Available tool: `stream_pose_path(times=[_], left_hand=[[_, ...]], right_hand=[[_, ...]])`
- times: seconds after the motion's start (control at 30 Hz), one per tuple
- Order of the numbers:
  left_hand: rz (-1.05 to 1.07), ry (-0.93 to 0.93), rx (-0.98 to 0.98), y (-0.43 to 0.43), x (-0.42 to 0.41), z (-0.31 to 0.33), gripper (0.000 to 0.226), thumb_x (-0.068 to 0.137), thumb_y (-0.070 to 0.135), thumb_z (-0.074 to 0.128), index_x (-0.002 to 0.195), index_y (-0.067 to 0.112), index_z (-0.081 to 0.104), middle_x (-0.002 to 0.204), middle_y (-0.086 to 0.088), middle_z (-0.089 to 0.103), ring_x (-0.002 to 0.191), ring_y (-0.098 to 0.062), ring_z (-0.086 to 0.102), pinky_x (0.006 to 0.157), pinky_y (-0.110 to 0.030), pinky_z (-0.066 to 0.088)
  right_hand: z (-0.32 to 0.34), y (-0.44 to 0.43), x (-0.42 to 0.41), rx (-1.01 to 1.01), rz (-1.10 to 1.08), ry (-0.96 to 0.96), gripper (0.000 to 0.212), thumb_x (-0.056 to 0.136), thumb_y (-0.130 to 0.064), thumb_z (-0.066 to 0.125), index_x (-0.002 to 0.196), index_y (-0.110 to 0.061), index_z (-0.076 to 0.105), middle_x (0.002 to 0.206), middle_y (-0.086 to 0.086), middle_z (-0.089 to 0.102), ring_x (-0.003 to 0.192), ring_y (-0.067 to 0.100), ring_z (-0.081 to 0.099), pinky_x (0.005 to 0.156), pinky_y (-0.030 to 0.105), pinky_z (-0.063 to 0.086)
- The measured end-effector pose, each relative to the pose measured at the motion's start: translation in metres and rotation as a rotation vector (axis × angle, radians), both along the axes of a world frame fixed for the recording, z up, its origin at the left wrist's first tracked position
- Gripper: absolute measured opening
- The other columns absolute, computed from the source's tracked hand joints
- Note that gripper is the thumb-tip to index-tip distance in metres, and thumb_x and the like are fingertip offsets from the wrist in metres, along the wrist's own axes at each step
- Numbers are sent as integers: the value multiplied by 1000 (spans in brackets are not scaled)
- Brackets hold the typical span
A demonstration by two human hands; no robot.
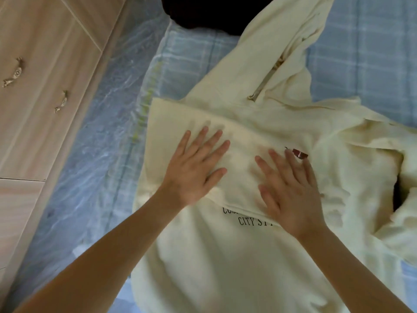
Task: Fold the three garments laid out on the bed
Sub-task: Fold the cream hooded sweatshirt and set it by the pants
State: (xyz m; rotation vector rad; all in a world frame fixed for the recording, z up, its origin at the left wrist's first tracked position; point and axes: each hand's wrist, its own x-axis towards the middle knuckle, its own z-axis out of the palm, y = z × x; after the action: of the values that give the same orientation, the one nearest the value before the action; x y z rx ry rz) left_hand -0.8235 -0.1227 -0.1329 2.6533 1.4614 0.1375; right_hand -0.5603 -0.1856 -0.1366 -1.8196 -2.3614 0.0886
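Note:
A cream hoodie [225,256] with black lettering lies front up on the bed. Its left sleeve [180,118] is folded across the chest. My left hand [194,168] presses flat on that folded sleeve with fingers spread. My right hand [291,190] lies flat on the sleeve's end over the lettering, fingers straight. The hood [282,41] stretches toward the top of the view. The other sleeve [372,177] lies bunched at the right. A black garment [207,12] lies at the top edge, partly under the hood. No third garment shows.
The bed has a pale blue checked sheet [361,53]. Its left side [94,143] is wrapped in clear plastic. A light wooden cabinet [40,64] with metal handles stands close along the left.

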Motion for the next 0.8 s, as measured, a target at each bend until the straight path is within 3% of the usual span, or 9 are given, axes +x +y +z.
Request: stream_pose_path(times=[0.17, 0.27, 0.37, 0.43, 0.5, 0.67, 0.73, 0.8], left_hand=[[6, 136, -85, -2, -10, -27, 61, 100, 57, 28, 155, 32, 29, 164, -1, 23, 152, -25, 17, 120, -55, 14], [22, 157, -150, -1, -2, -13, 62, 98, 57, 28, 155, 31, 30, 163, -3, 25, 151, -27, 21, 120, -55, 16], [90, 155, -267, -1, 13, 10, 70, 92, 55, 21, 153, 25, 35, 161, -10, 28, 148, -35, 27, 116, -58, 22], [132, 82, -286, -6, 28, 27, 70, 92, 50, 23, 149, 15, 43, 155, -23, 36, 141, -45, 36, 111, -60, 31], [144, -21, -260, -13, 51, 41, 66, 95, 46, 27, 149, 13, 43, 153, -24, 39, 140, -44, 37, 113, -59, 31], [6, -335, -310, -28, 162, 60, 52, 101, 27, 50, 151, 16, 40, 154, -14, 40, 142, -31, 36, 117, -45, 30], [-42, -440, -376, -34, 217, 61, 53, 100, 23, 53, 151, 19, 39, 154, -8, 40, 141, -25, 36, 117, -37, 29], [-49, -587, -496, -43, 270, 61, 52, 100, 25, 53, 150, 23, 39, 150, 1, 44, 137, -13, 38, 115, -29, 31]], right_hand=[[-29, -4, 21, -117, -9, -78, 56, 103, -53, 28, 157, -37, 27, 165, -8, 25, 154, 26, 15, 122, 52, 14], [-17, -3, 18, -166, -18, -53, 55, 102, -50, 34, 155, -35, 32, 164, -7, 27, 153, 28, 18, 122, 53, 16], [5, 3, 22, -211, 0, 105, 52, 102, -35, 47, 153, -27, 40, 162, -4, 31, 152, 29, 21, 121, 54, 17], [22, 1, 36, -113, -49, 148, 54, 97, -21, 56, 150, -20, 46, 160, 3, 36, 151, 32, 24, 121, 54, 21], [43, -8, 66, 50, -193, 125, 59, 91, -15, 61, 148, -18, 47, 158, 6, 39, 149, 34, 26, 121, 54, 21], [78, -50, 169, 214, -633, 20, 64, 90, -29, 67, 149, -20, 44, 157, 9, 39, 145, 36, 30, 115, 58, 26], [78, -64, 199, 119, -837, 201, 81, 85, -41, 72, 154, -29, 32, 157, 13, 33, 138, 35, 36, 106, 49, 37], [71, -70, 217, -33, -962, 609, 96, 79, -42, 80, 155, -41, 21, 148, 9, 40, 124, 23, 50, 94, 34, 46]])
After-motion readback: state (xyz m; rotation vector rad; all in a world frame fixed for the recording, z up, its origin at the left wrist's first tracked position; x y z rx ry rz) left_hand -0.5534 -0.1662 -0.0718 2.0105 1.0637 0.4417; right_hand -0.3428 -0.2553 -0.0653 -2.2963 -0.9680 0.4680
